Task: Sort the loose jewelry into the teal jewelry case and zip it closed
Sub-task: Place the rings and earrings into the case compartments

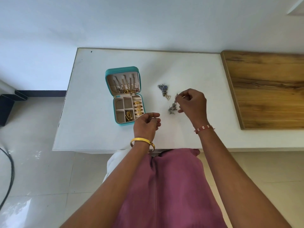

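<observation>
Open teal case [125, 96], loose jewelry [164, 90] beside

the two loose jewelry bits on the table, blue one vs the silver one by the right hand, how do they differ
The blue piece lies flat and untouched on the white table; the silver piece is pinched at its top by the right hand, with its lower end at the table. The blue piece has blue parts and a gold triangle end; the silver piece looks plain grey. Both are outside the teal case.

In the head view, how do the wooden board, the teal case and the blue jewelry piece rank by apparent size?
Largest to smallest:
1. wooden board, partly cut off by the frame
2. teal case, lying open
3. blue jewelry piece
</observation>
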Available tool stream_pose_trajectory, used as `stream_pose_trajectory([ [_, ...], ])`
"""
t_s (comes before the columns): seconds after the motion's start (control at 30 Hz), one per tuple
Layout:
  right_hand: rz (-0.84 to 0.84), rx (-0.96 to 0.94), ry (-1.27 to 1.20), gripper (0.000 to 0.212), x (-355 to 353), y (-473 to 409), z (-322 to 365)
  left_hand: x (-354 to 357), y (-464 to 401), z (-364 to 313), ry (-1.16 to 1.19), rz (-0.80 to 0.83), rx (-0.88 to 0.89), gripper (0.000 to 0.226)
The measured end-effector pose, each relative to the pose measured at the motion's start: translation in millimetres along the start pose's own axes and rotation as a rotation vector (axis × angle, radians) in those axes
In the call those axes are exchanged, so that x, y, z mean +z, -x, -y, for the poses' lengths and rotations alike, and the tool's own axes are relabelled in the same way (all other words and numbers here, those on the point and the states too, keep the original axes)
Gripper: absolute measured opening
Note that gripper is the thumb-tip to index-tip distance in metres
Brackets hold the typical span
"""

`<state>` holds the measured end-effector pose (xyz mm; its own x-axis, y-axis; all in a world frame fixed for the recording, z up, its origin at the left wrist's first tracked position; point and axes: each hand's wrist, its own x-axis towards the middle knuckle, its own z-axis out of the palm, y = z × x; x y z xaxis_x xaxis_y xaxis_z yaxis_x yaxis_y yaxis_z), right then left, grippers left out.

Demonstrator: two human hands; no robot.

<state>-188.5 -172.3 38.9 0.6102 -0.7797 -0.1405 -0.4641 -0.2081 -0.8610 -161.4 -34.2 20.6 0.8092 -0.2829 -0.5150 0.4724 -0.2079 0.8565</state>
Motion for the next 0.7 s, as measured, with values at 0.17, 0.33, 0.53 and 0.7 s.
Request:
stream_pose_trajectory([
  [0.17,0.032,-0.04,-0.122,0.006,-14.6,3.6,25.6,-0.1,7.8,-13.4,0.015,0.015,0.045,0.03],
  [0.33,0.116,-0.07,-0.289,0.01,-29.1,14.7,46.1,-5.3,14.2,-24.3,0.032,0.027,0.091,0.025],
  [0.53,0.296,-0.171,-0.035,0.006,-35.9,26.6,50.3,-11.7,17.6,-40.1,-0.178,0.058,0.362,0.029],
  [0.7,0.326,-0.281,0.099,0.008,-30.9,33.2,52.0,-10.7,19.0,-43.1,-0.189,0.2,0.453,0.036],
])
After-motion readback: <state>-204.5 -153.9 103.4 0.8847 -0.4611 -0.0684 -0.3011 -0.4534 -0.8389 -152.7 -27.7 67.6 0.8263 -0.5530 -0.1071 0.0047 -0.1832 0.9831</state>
